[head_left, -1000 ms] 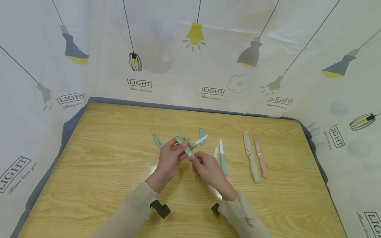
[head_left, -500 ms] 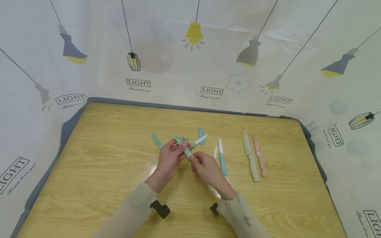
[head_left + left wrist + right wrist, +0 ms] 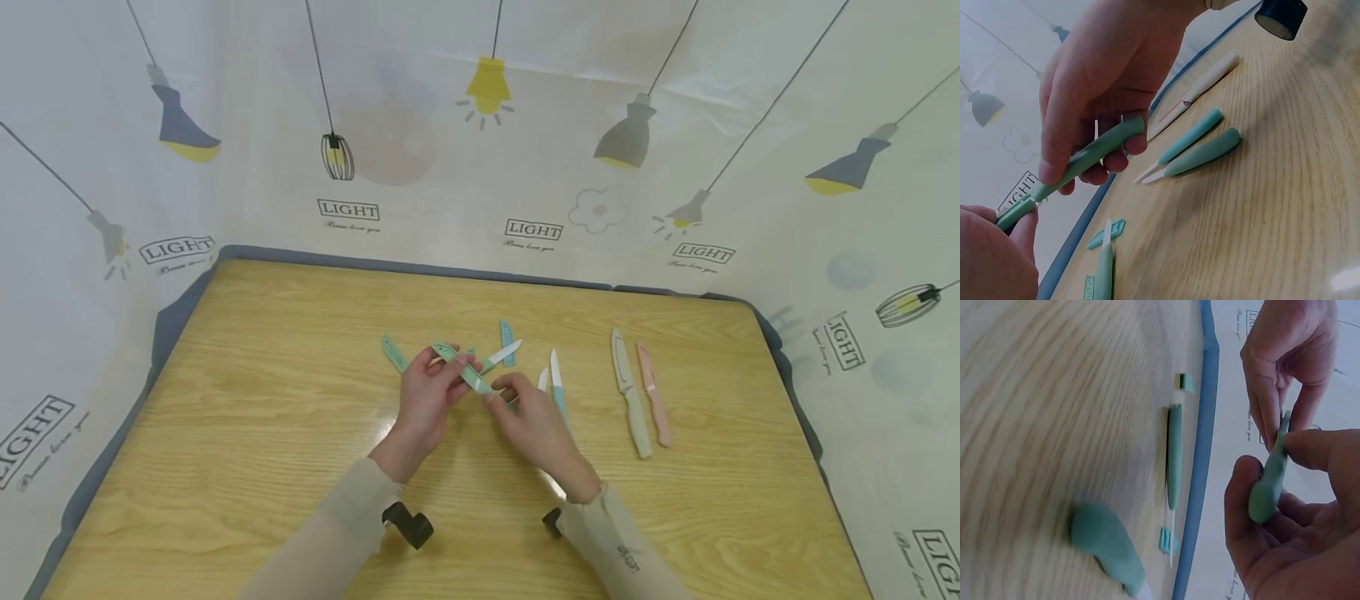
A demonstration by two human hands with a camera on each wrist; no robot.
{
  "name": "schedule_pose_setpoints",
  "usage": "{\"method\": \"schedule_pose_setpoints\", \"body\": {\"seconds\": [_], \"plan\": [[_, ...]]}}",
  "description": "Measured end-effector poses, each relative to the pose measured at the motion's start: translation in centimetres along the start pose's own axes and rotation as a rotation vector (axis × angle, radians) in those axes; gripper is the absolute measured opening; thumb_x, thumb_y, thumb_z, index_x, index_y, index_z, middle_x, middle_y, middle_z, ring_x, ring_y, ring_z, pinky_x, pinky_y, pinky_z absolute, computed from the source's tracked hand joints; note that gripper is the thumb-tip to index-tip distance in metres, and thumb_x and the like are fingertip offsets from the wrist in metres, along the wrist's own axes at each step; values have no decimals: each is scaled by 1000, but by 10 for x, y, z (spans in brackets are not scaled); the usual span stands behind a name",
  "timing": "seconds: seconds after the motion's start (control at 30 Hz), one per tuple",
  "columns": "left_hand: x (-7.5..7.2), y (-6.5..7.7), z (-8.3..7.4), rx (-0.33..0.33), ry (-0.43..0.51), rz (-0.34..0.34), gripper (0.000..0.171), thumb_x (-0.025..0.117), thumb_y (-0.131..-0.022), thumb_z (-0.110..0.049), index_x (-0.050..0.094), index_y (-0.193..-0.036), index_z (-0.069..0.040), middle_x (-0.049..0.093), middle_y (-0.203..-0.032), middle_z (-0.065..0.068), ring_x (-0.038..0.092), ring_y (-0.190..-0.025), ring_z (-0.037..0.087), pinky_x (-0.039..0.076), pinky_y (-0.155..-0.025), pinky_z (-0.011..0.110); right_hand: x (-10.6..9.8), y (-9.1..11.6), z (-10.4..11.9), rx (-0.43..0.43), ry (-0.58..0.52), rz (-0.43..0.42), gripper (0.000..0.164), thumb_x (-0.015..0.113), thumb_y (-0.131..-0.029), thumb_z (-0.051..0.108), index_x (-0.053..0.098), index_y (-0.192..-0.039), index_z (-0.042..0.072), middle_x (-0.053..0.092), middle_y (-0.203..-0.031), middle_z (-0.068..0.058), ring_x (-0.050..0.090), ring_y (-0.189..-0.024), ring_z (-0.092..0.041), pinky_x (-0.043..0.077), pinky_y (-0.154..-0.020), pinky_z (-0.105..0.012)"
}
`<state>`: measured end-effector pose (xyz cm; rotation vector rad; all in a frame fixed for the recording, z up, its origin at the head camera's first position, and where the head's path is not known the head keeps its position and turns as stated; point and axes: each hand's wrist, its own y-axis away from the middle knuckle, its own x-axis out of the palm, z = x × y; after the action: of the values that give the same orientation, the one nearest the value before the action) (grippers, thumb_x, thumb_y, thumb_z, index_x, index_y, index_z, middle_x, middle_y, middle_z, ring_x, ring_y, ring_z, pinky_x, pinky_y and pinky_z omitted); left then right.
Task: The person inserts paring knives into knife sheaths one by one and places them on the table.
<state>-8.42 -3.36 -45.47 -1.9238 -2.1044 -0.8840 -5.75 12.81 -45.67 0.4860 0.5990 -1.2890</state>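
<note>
In the head view my left hand (image 3: pixel 420 404) pinches a pale green blade sheath (image 3: pixel 444 352) between thumb and fingers. My right hand (image 3: pixel 536 425) holds a green-handled paring knife (image 3: pixel 1088 156) by its handle, thumb on one side and fingers on the other. The handle's front end meets the mouth of the sheath in the left wrist view; no bare blade shows there. Both are held above the table. Just beyond my hands lies another green-handled knife (image 3: pixel 1104 269) with a white blade, and a second green sheath (image 3: pixel 393 353) lies to the left.
A blue sheath (image 3: pixel 507 342) lies behind the loose green knife. Two blue-handled knives (image 3: pixel 557 379) lie by my right hand, partly hidden by it. Farther right are a beige sheathed knife (image 3: pixel 632 400) and a pink sheathed one (image 3: pixel 655 400). A printed curtain borders the wooden table (image 3: pixel 262 400).
The right fingers have loosened and spread somewhat around the handle, and that hand has shifted slightly right. The sheath has tilted a little in the left hand. The loose knives have stayed put.
</note>
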Motion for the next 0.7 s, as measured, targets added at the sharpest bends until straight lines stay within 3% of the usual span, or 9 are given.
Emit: {"method": "schedule_pose_setpoints", "body": {"seconds": [0.13,0.3,0.47,0.7], "plan": [[2,0,1,-9,8,-3,38,60,-93,-2,46,-126,10,59,-119,31,67,-99,27,55,-86,34,-4,1,-5,-66,128,-47,26,64,-92,31,66,-105,9,63,-89,4,55,-75,-11,50,-63,-27],[4,1,1,-6,-19,70,43,61,-93,-3,44,-128,13,59,-121,29,63,-108,31,53,-90,34,-13,5,-6,-124,240,-98,21,67,-90,29,69,-98,10,64,-90,3,58,-79,-11,52,-67,-28],[6,2,-1,2,-91,115,46,63,-92,-8,47,-132,7,60,-122,22,59,-114,32,49,-97,40,-30,10,-12,-143,226,-143,18,67,-89,27,70,-95,11,62,-84,6,56,-72,-8,51,-60,-27],[2,1,-4,-6,-110,72,48,62,-93,-8,44,-135,8,55,-126,24,52,-119,40,50,-95,40,-63,19,-35,-63,233,-213,23,66,-90,30,71,-98,8,62,-82,3,53,-68,-10,47,-55,-26]]}}
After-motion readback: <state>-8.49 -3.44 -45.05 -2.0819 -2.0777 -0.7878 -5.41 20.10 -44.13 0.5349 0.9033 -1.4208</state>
